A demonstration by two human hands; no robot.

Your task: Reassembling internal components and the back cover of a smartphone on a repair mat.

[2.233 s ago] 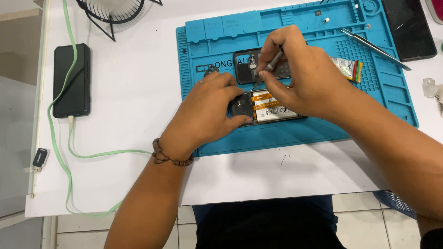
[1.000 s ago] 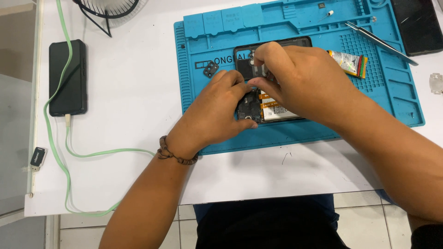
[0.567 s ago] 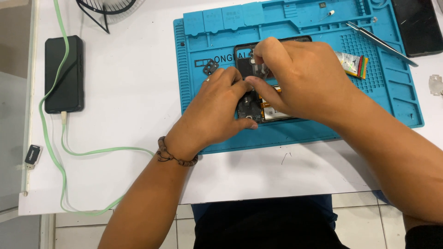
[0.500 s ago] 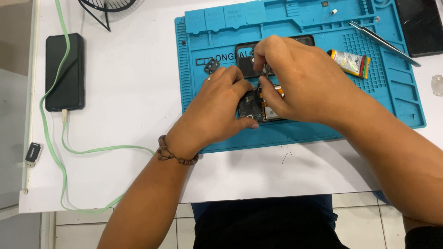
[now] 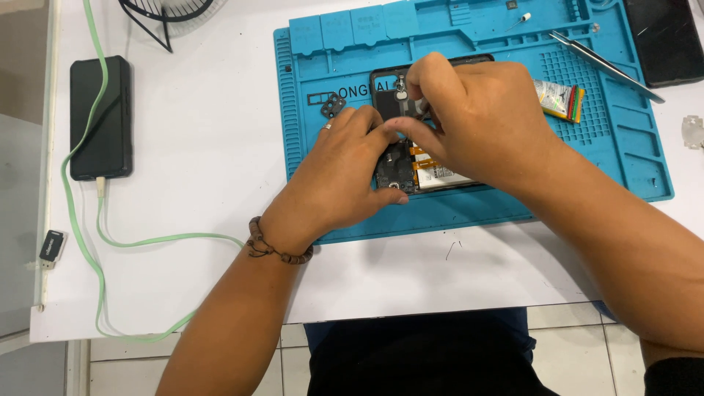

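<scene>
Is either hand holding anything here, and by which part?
The left hand steadies the opened phone by its lower left edge. The right hand pinches something small over its upper part; what it is cannot be told.

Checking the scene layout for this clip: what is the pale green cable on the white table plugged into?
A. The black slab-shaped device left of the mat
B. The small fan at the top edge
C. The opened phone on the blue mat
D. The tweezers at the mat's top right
A: the green cable runs up to the bottom end of the black device lying left of the blue mat.
</scene>
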